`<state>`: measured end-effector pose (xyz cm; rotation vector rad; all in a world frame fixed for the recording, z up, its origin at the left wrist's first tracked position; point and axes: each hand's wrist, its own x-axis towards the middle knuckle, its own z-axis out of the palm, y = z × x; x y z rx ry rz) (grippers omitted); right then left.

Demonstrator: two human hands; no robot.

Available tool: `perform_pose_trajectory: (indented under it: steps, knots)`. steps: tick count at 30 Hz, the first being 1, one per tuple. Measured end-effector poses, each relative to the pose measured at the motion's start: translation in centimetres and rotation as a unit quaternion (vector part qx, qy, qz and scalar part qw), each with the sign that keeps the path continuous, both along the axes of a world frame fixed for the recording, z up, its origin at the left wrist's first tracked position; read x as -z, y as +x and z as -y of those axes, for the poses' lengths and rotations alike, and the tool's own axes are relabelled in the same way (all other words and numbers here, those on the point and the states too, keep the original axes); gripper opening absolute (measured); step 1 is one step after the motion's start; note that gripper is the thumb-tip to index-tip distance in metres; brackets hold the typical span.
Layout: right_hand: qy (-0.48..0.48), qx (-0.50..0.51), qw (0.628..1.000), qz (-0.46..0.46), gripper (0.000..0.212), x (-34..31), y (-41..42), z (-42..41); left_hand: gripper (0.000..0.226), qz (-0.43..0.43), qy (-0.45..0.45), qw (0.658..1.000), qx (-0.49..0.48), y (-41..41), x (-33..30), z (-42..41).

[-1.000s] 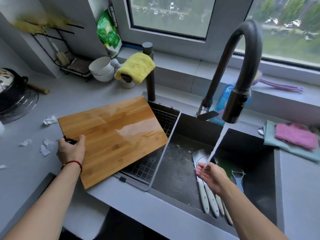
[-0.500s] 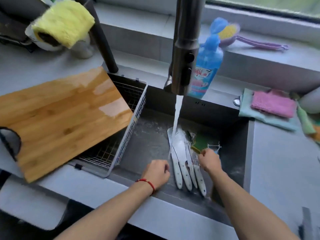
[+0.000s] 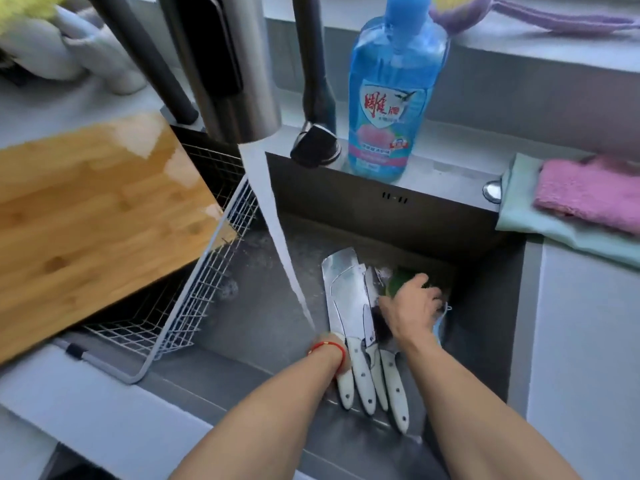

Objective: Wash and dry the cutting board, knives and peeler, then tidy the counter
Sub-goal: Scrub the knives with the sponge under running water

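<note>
Several white-handled knives [image 3: 349, 306] lie side by side on the floor of the dark sink [image 3: 346, 202], blades pointing away from me. My left hand [image 3: 337, 367] is down at the leftmost handle, mostly hidden behind my wrist, and I cannot see its grip. The running water [image 3: 277, 237] lands on that wrist. My right hand [image 3: 412, 306] curls over a green sponge [image 3: 398, 284] just right of the blades. The blue peeler [image 3: 441, 329] peeks out under that hand. The wet wooden cutting board [image 3: 86, 220] rests on the counter and the wire basket [image 3: 194, 306] at left.
The tap head [image 3: 239, 81] hangs close above the sink's left side. A blue dish-soap bottle [image 3: 391, 91] stands on the back ledge. A pink cloth [image 3: 588, 192] on a teal cloth [image 3: 554, 233] lies at the right rim. White cups [image 3: 86, 64] sit at back left.
My left hand left the cutting board and went down into the sink to the knife handles. My right hand moved from under the water onto the sponge. My head has come closer.
</note>
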<state>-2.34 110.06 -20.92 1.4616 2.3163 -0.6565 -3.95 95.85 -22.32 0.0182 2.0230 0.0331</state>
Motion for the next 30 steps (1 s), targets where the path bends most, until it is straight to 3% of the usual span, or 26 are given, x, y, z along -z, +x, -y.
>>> perform_pose_trajectory:
  steps: [5,12,14,17,19,22,23,24,25,27,30]
  knots:
    - [0.023,-0.036,0.998,-0.036,0.049,-3.4,1.8,0.7,0.043,-0.001,0.026,0.992,-0.125,0.3,-0.7,1.0]
    - [0.012,-0.118,0.987,-0.107,0.027,-4.7,4.6,0.6,0.032,-0.036,0.031,0.994,-0.095,0.3,-0.4,0.3]
    - [-0.015,-0.088,0.985,-0.149,0.029,-4.8,5.3,1.0,0.030,-0.039,0.040,0.993,-0.104,0.5,-0.3,0.1]
    - [-0.088,0.062,0.975,-0.196,0.035,-5.2,5.6,0.9,0.045,-0.049,0.065,0.991,-0.108,0.2,-0.2,0.8]
    - [-0.208,0.194,0.928,-0.240,0.034,-5.6,5.5,1.1,0.051,-0.063,0.068,0.988,-0.121,-0.3,-0.6,2.2]
    - [-0.465,0.345,0.749,-0.324,0.049,-5.9,5.4,0.8,0.047,-0.077,0.089,0.981,-0.157,-1.7,-2.3,4.5]
    - [-0.505,0.356,0.715,-0.326,0.056,-6.1,5.5,0.8,0.041,-0.080,0.105,0.978,-0.160,-2.4,-3.0,5.3]
    - [-0.526,0.349,0.705,-0.323,0.060,-6.5,5.6,0.9,0.033,-0.085,0.122,0.976,-0.157,-3.2,-3.8,6.0]
    - [-0.529,0.333,0.712,-0.321,0.066,-6.9,5.6,1.1,0.026,-0.091,0.134,0.976,-0.147,-4.0,-4.6,6.7]
    - [-0.485,0.285,0.762,-0.321,0.075,-7.5,5.5,1.7,0.019,-0.114,0.141,0.977,-0.114,-5.4,-6.1,8.0]
    - [-0.400,0.206,0.828,-0.334,0.071,-8.0,5.1,2.9,0.019,-0.153,0.148,0.971,-0.110,-6.6,-8.4,10.0]
